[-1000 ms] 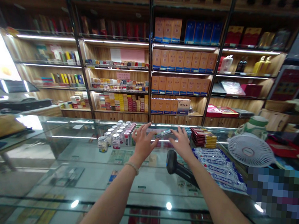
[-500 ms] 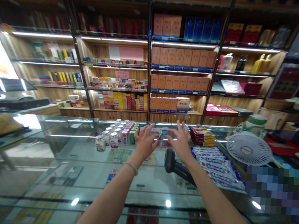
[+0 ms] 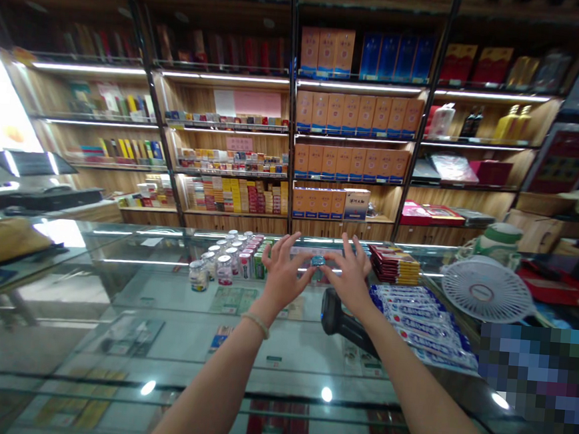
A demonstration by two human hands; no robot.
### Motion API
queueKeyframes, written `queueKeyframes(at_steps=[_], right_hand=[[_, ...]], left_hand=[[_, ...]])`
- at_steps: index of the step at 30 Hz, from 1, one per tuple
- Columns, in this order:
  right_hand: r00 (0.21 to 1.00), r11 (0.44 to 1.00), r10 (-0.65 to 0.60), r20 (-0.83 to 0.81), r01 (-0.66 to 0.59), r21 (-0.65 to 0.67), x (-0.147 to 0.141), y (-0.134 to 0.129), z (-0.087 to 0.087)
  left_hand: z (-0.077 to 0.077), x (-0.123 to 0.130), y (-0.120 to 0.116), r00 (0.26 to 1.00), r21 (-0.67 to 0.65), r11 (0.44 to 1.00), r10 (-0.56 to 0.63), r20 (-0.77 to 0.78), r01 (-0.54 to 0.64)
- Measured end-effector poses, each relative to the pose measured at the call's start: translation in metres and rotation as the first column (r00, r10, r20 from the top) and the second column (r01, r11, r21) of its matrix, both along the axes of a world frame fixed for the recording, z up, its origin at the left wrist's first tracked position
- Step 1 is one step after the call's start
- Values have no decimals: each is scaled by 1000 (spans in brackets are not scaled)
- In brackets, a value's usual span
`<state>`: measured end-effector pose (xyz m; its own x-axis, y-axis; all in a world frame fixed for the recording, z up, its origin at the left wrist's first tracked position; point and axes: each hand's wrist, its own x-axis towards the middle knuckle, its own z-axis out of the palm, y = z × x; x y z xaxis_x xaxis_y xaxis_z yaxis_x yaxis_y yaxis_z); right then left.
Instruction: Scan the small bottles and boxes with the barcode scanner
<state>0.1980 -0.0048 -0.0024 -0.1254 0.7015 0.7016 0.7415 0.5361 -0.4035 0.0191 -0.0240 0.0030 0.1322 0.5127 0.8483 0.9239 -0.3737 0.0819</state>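
Note:
A small shiny blue packet (image 3: 318, 261) is held level above the glass counter, its exact kind too small to make out. My left hand (image 3: 285, 270) pinches one end between thumb and forefinger, the other fingers raised. At the opposite end, the thumb and forefinger of my right hand (image 3: 349, 275) grip it too. Under my right wrist lies a black handheld scanner (image 3: 331, 312), partly covered by the forearm. Small clear jars with white lids (image 3: 198, 275) stand left of my left hand, beside rows of pink and green small boxes (image 3: 246, 262).
Right of my hands are stacked red and gold packs (image 3: 395, 264) and a spread of blue-and-white packets (image 3: 419, 321). Farther right stand a white fan (image 3: 487, 289) and a green-and-white jug (image 3: 501, 240). Behind the glass counter (image 3: 169, 341), shelves hold orange boxes (image 3: 350, 113).
The blue packet has turned from tilted to level, and both hands now pinch its two ends. My left hand has shifted slightly right. The view has moved a little.

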Motion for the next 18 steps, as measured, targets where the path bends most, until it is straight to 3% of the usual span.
queueKeyframes(at_steps=[4, 8, 14, 18], right_hand=[[1000, 1000, -5, 5, 5, -2, -1, 3, -3], [999, 1000, -18, 39, 18, 7, -6, 9, 1], [977, 999, 41, 210, -38, -17, -22, 21, 13], [955, 997, 73, 288, -65, -39, -41, 30, 15]], left_hand=[[3, -1, -1, 1000, -1, 1000, -5, -15, 5], [14, -10, -2, 997, -39, 999, -4, -79, 1], [38, -37, 5, 975, -134, 991, -29, -221, -1], [47, -55, 13, 952, -183, 983, -47, -301, -9]])
